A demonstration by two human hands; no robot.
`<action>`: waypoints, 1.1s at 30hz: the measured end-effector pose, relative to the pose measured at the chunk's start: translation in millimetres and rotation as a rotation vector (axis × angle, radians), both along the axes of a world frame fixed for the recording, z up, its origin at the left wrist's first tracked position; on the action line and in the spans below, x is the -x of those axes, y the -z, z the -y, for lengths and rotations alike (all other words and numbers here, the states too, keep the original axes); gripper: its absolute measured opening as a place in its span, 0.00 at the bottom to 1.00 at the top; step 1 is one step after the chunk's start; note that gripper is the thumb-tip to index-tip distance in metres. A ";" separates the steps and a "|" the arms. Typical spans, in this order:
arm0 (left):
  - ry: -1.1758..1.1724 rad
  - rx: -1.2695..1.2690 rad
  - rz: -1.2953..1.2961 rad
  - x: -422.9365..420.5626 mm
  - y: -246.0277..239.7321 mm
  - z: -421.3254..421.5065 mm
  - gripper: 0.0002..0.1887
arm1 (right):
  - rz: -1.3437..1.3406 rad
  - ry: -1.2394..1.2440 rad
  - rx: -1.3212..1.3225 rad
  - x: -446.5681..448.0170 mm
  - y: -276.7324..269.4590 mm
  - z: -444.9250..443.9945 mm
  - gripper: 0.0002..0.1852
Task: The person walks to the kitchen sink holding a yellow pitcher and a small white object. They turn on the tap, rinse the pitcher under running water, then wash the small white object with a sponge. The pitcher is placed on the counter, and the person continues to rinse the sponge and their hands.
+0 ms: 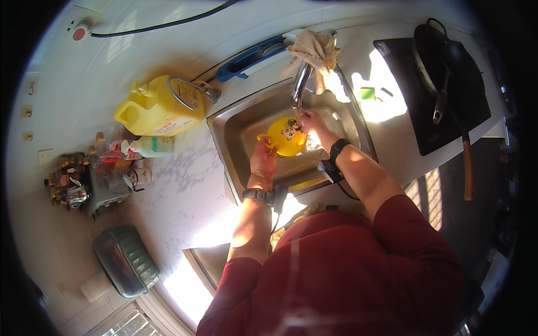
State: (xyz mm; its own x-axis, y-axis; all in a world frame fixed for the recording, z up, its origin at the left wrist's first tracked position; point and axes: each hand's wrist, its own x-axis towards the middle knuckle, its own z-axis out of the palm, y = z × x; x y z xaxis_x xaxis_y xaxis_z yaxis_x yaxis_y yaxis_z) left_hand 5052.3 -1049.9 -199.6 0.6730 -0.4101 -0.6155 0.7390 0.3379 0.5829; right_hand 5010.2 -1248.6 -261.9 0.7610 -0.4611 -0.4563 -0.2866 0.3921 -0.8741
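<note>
A yellow bowl [283,145] with a panda print is over the stainless steel sink [235,126], beneath the chrome faucet [299,84]. My left hand [263,159] grips the small handle on the bowl's left side. At the bowl's upper right edge, close under the faucet's mouth, is my right hand [313,124] with its fingers bent. Whether those fingers pinch the rim or only touch it is hard to see. Bright wet glints show in the basin right of the bowl. A beige cloth [315,48] hangs over the faucet.
Left of the sink stand a large yellow jug [164,107] and a pale green pump bottle [155,146]. A green dish box [126,260] sits farther down the counter. On the right, a black cooktop [441,134] carries a wok [424,63]. A green-faced sponge [367,93] lies beside the sink.
</note>
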 end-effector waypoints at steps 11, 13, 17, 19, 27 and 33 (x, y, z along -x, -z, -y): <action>-0.086 0.307 0.004 2.8 -50.7 -36.3 0.13 | -0.053 -0.139 0.291 33.0 52.6 4.4 0.17; -0.113 0.329 0.035 2.6 -49.5 -45.3 0.13 | -0.107 -0.080 -0.036 39.6 49.3 4.0 0.18; -0.182 0.347 0.049 6.6 -45.2 -62.9 0.13 | -0.273 -0.478 0.790 57.6 28.7 7.6 0.20; -0.233 0.238 0.116 8.9 -48.2 -71.5 0.12 | -0.371 -0.506 0.938 65.3 22.4 10.3 0.23; -0.447 0.129 0.502 -16.3 -86.1 -143.0 0.05 | -0.176 -0.437 0.775 80.3 42.5 29.1 0.10; -0.560 0.081 0.535 -76.3 -63.5 -205.9 0.05 | -0.179 -0.281 0.765 98.1 -8.3 30.4 0.03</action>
